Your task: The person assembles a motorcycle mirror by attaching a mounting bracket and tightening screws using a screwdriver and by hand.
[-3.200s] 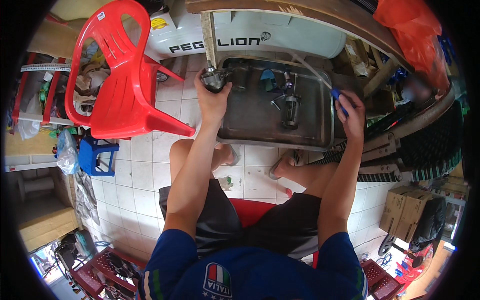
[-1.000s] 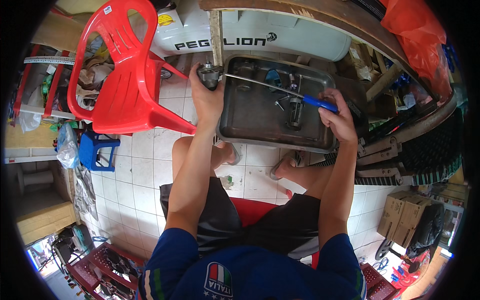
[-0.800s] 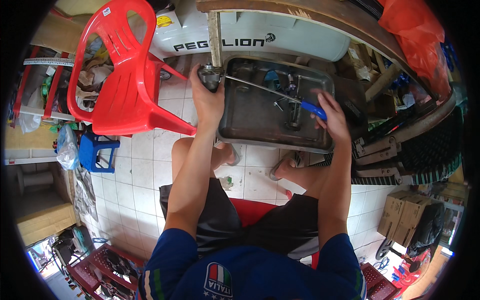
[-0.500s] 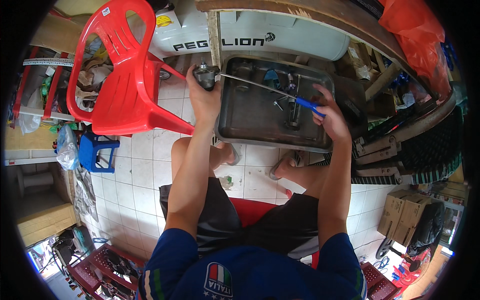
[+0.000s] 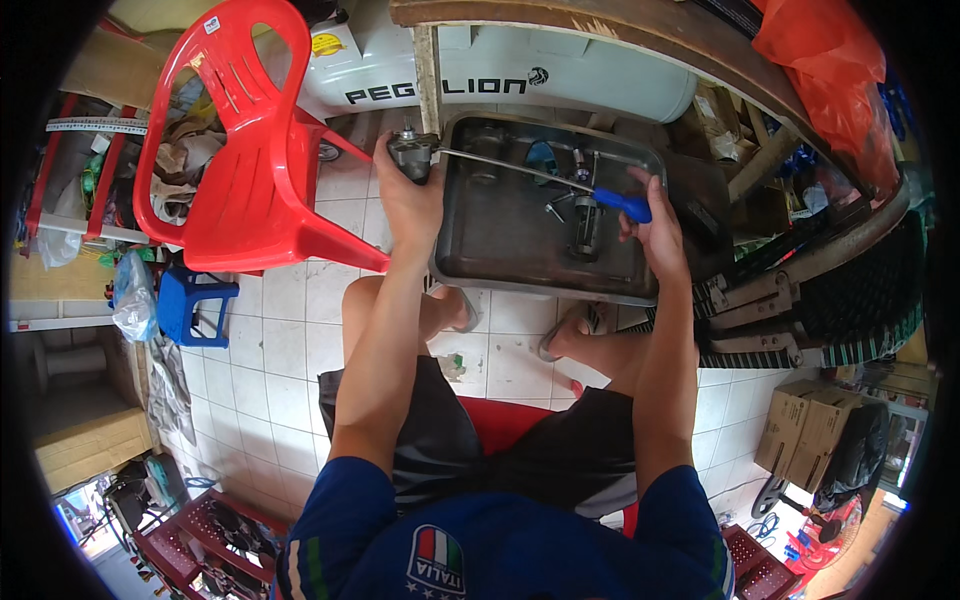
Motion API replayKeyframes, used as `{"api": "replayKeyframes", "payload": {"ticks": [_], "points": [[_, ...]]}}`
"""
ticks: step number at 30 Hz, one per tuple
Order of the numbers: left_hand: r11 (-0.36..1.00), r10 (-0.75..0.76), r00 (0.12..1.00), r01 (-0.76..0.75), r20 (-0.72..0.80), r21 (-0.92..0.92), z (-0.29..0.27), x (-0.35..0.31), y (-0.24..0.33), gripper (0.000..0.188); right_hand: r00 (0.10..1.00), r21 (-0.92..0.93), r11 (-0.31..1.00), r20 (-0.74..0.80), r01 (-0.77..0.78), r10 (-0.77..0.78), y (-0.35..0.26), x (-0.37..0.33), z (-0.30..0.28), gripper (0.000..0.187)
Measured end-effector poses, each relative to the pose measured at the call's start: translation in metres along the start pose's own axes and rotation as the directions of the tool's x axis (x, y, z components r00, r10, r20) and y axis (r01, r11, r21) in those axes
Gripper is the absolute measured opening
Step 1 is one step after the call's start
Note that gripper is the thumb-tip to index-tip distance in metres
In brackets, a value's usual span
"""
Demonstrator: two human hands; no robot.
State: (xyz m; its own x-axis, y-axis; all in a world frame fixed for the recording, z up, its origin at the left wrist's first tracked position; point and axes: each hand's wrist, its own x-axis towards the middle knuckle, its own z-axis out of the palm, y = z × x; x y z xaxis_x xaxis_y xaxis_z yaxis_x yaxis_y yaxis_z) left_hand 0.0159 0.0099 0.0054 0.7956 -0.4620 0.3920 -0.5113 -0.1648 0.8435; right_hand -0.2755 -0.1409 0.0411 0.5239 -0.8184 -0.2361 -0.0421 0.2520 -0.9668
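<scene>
My left hand (image 5: 412, 212) is wrapped round a dark grey metal part (image 5: 413, 158) with a short stud on top, held above the left rim of a dark metal tray (image 5: 500, 235). A screwdriver (image 5: 621, 204) with a blue handle and a long thin shaft reaches across the tray, its tip at the side of that part. My right hand (image 5: 660, 232) holds the handle loosely, upper fingers stretched out and the others curled beneath it. In the tray lie a dark cylindrical part (image 5: 586, 235), a bolt (image 5: 555, 207) and a small blue item (image 5: 542, 157).
A red plastic chair (image 5: 235, 190) stands left of the tray, with a blue stool (image 5: 197, 305) behind its legs. Beyond the tray are a white tank (image 5: 600, 75) and a wooden table edge (image 5: 600, 30). Cardboard boxes (image 5: 805, 430) stand at the lower right.
My right hand has shifted slightly and turned on the screwdriver, and more of the blue handle shows. The left hand and metal part are nearly still.
</scene>
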Motion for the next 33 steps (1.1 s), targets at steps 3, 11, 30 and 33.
{"api": "replayKeyframes", "payload": {"ticks": [3, 11, 30, 33], "points": [[0.997, -0.036, 0.999, 0.036, 0.005, -0.062, -0.002, 0.002, 0.002, 0.068, 0.988, 0.269, 0.958, 0.081, 0.104, -0.131, 0.01, 0.004, -0.005, 0.05], [0.996, -0.068, 0.998, 0.068, 0.009, -0.06, -0.003, 0.003, -0.004, 0.069, 0.96, 0.203, 0.941, 0.014, 0.27, -0.279, -0.004, -0.004, 0.008, 0.05], [1.0, 0.012, 0.999, -0.011, -0.034, 0.027, -0.003, 0.005, -0.014, 0.074, 0.949, 0.322, 0.895, -0.053, 0.309, -0.309, -0.005, 0.0, 0.017, 0.046], [1.0, -0.013, 1.0, 0.013, -0.016, -0.008, -0.002, 0.003, -0.006, 0.074, 0.968, -0.159, 0.978, -0.188, 0.138, -0.167, 0.002, 0.005, -0.004, 0.051]]}}
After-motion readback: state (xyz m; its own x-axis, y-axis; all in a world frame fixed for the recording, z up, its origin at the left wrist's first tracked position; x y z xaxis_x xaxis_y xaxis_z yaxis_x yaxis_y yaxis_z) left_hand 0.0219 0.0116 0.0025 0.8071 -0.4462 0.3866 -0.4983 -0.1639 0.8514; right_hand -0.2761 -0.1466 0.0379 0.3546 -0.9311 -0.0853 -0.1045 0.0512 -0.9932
